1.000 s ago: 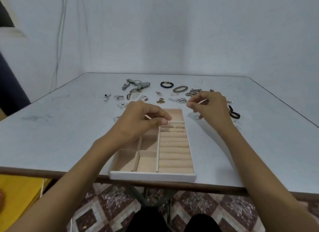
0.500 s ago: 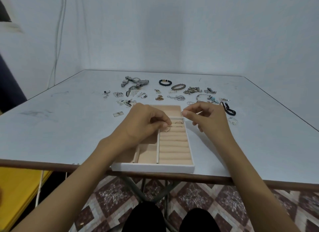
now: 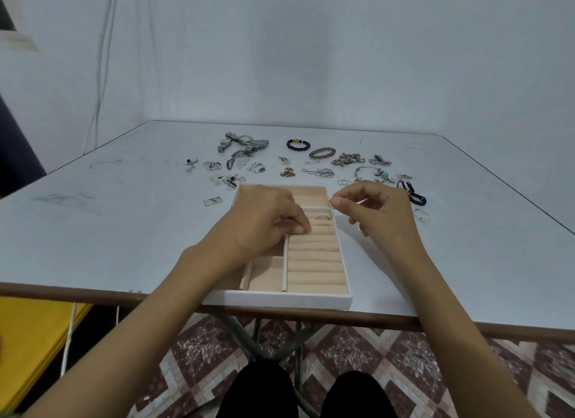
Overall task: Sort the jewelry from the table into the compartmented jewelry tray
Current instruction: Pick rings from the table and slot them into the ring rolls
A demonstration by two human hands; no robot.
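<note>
Pale wall behind, thin cable [image 3: 102,75] down it at left. White table [image 3: 124,224] in front, scuffed, brown strip along near edge. Parked at that near edge: tray [image 3: 280,299], white rim, beige lining, open compartments on left side, stack of padded rolls [image 3: 314,262] down right side, one wide compartment across far end. Showed small rings [image 3: 323,217] already tucked between the far rolls.

Left hand [image 3: 264,221] low over tray, knuckles up, fingers curled, fingertips pressed onto a roll just beside centre divider. Could not tell whether anything was pinched under them. Right hand [image 3: 373,212] raised above tray's far right corner, pinched thin ring [image 3: 330,202] between thumb and forefinger, other fingers loosely curled.

Spread over table beyond tray, loose jewelry: watches [image 3: 245,142] at far left, black bead bracelet [image 3: 298,145], oval bracelet [image 3: 322,153] to its right, tangled chain [image 3: 347,160] next along, bangle [image 3: 367,171] nearer, black cord [image 3: 412,193] just past right hand. Small earrings and clasps scattered between, too small to sort out. Small flat tag [image 3: 213,201] lay left of tray's far corner, apart from it.

Below table edge: patterned floor tiles [image 3: 466,371], dark trousers [image 3: 258,392] at bottom centre, yellow sheet [image 3: 31,339] at lower left.
</note>
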